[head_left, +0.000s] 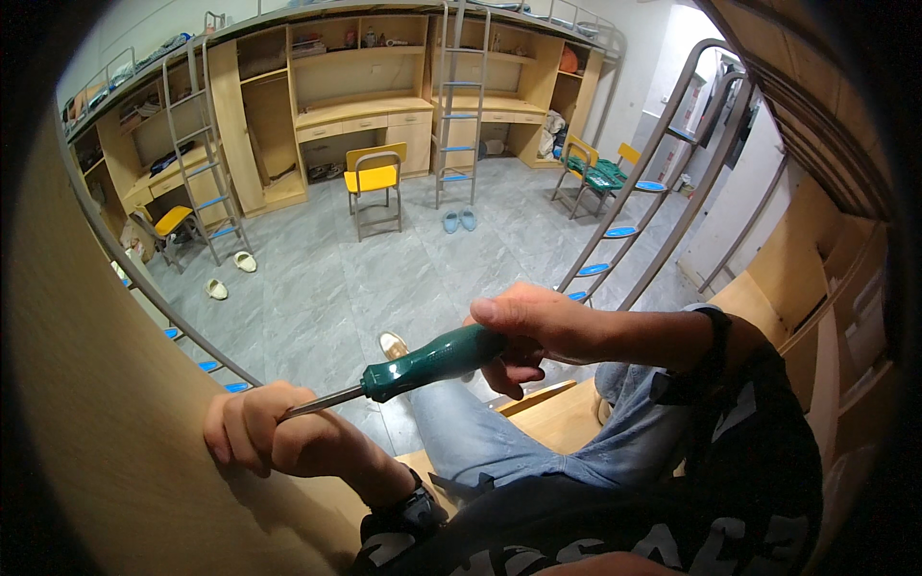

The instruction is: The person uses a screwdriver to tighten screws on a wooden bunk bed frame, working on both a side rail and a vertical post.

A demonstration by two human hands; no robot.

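Note:
A screwdriver [432,363] with a glossy dark green handle and a thin metal shaft lies slantwise between my two hands. My right hand [538,331] is closed on the rear end of the handle, with the thumb along its top. Around the shaft, my left hand [279,432] is closed in a loose fist, its knuckles against a pale wooden panel [125,413]. The left fingers hide the screwdriver's tip, so I cannot tell what it touches.
My legs in jeans [490,432] rest over a wooden surface. A metal ladder [634,206] with blue treads rises at the right. Across the grey tiled floor [317,278] stand a yellow chair [373,180], blue slippers [459,222] and wooden desks [360,113] under bunks.

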